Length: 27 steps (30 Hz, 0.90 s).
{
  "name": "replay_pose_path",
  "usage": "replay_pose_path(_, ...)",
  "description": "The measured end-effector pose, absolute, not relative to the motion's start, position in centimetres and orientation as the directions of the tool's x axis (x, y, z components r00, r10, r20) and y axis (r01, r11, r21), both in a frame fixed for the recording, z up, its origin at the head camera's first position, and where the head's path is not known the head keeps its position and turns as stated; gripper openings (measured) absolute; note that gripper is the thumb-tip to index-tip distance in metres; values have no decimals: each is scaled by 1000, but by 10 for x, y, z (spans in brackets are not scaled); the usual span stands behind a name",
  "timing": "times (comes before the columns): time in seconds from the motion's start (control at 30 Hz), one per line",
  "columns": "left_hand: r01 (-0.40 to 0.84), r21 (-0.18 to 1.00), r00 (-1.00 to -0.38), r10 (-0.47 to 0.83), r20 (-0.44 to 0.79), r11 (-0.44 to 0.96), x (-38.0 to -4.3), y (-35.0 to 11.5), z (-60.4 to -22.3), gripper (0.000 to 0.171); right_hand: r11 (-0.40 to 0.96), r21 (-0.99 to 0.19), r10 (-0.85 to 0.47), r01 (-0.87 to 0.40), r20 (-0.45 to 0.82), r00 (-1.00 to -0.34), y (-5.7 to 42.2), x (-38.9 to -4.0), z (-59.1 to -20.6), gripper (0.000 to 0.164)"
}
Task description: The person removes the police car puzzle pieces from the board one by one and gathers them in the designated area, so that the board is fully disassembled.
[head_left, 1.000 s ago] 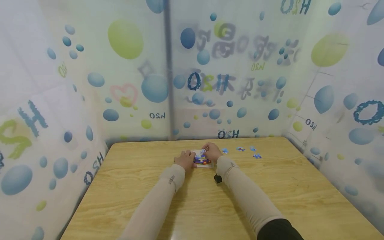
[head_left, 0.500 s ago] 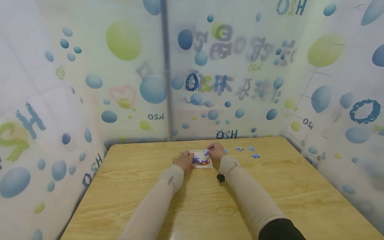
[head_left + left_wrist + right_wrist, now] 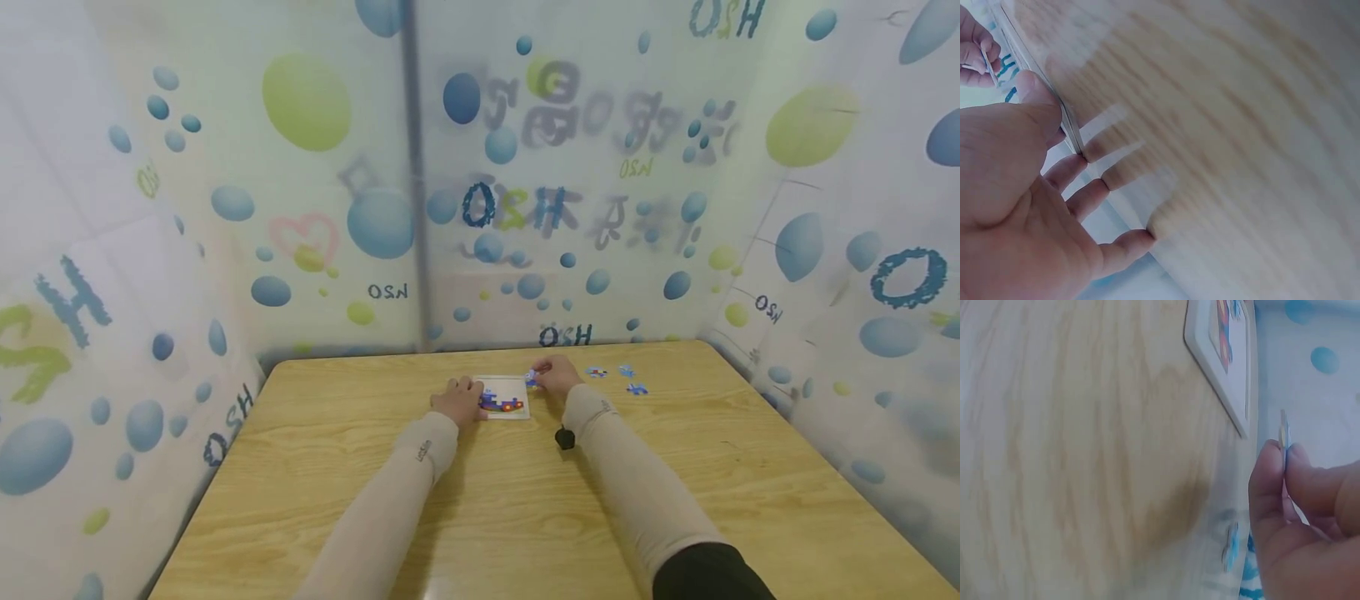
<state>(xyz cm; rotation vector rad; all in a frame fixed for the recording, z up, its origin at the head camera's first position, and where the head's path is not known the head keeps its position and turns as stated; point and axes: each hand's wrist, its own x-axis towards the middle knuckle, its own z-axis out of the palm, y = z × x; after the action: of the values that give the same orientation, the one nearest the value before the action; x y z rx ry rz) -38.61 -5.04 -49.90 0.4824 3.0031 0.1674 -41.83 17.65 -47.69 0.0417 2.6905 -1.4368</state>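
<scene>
A small white-framed jigsaw board lies near the table's far edge, its lower part filled with blue, red and orange pieces and its upper right bare. My left hand grips the board's left side; in the left wrist view its thumb lies over the board's edge while the fingertips rest at the corner and on the tabletop. Just past the right rim, my right hand pinches a blue jigsaw piece between thumb and index finger. The right wrist view has that piece edge-on, raised off the table.
Several loose jigsaw pieces lie right of my right hand. Another loose piece sits beneath that hand. The wooden table meets patterned curtains behind and at both sides. A black object hangs at my right wrist.
My right hand has moved right, from over the board to beyond its right rim, carrying the jigsaw piece. More of the board's bare middle shows. The left hand stays on the board.
</scene>
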Motion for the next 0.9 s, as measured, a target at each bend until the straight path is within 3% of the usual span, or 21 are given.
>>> replay_pose_path(0.57, 305, 136, -946, 317, -75, 943, -387, -51, -501, 60, 641, -767, -61, 1, -52, -997, 223, -415, -478, 20)
replay_pose_path(0.9, 309, 122, -946, 318, -68, 943, -387, -51, -502, 60, 642, -764, -21, 65, -102, -995, 255, -410, -475, 23)
